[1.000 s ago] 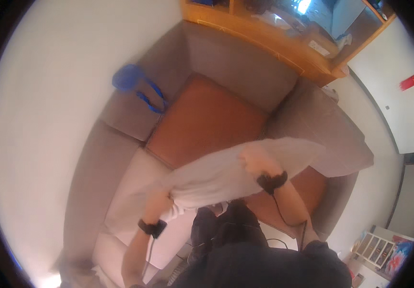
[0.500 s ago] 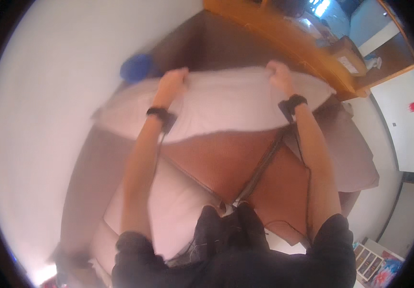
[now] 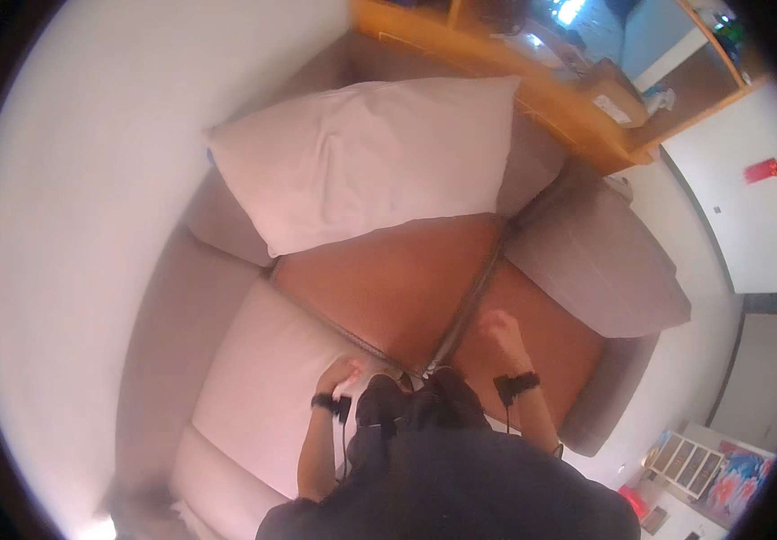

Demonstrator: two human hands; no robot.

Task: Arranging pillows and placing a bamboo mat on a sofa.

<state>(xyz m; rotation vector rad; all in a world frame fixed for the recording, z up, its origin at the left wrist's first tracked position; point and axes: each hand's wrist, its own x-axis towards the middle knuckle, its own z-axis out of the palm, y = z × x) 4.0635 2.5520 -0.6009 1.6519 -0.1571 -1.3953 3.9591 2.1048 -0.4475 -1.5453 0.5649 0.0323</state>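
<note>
A large pale pink cushion (image 3: 379, 157) lies across the far corner of the corner sofa, over the back edge of the rust-orange seat base (image 3: 397, 279). Neither hand touches it. My left hand (image 3: 342, 371) is drawn back close to my body, over the pale seat cushion (image 3: 271, 369) on the left; its fingers are loosely bent, with nothing in them. Above the right-hand orange seat section (image 3: 542, 346) is my right hand (image 3: 501, 335), somewhat blurred, with its fingers loose and no object visible in it. Both wrists carry black bands with cables.
A grey-brown back cushion (image 3: 600, 256) leans at the right of the sofa. Behind the sofa runs a wooden ledge (image 3: 487, 67), with a cardboard box (image 3: 615, 97) beyond it. White wall (image 3: 91, 180) borders the left side. A small white rack (image 3: 684, 463) stands at lower right.
Both hands have let go of the cushion and come back toward my body. The cushion now rests in the far corner, hiding nearly all of the blue round object.
</note>
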